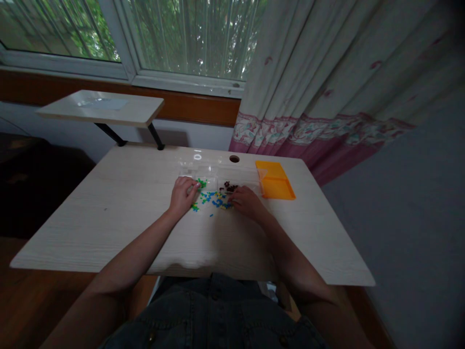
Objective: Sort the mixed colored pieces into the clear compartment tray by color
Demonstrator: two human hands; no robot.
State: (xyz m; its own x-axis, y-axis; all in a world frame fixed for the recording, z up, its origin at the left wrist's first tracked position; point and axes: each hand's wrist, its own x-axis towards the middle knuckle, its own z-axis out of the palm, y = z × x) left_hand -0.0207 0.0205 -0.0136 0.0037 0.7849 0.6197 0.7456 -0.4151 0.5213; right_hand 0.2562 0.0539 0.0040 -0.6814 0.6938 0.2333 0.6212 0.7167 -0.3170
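My left hand (182, 195) is at the left side of a clear plastic divided box (210, 183), thumb and forefinger closed together beside some small green pieces (202, 183) in one compartment. Whatever is between the fingertips is too small to make out. In front of the box lies a loose scatter of small blue, yellow and green pieces (218, 201) on the tabletop. My right hand (247, 201) rests at the right end of this scatter, its fingers curled and partly hidden. Just behind those fingers, dark brown pieces (229, 186) sit in another compartment.
An orange tray (278, 180) with a dividing ridge lies right of the box. The pale wooden table (138, 194) has a round hole (234, 159) near its back edge. A raised shelf (109, 107) stands at the back left, and a curtain (290, 97) hangs behind.
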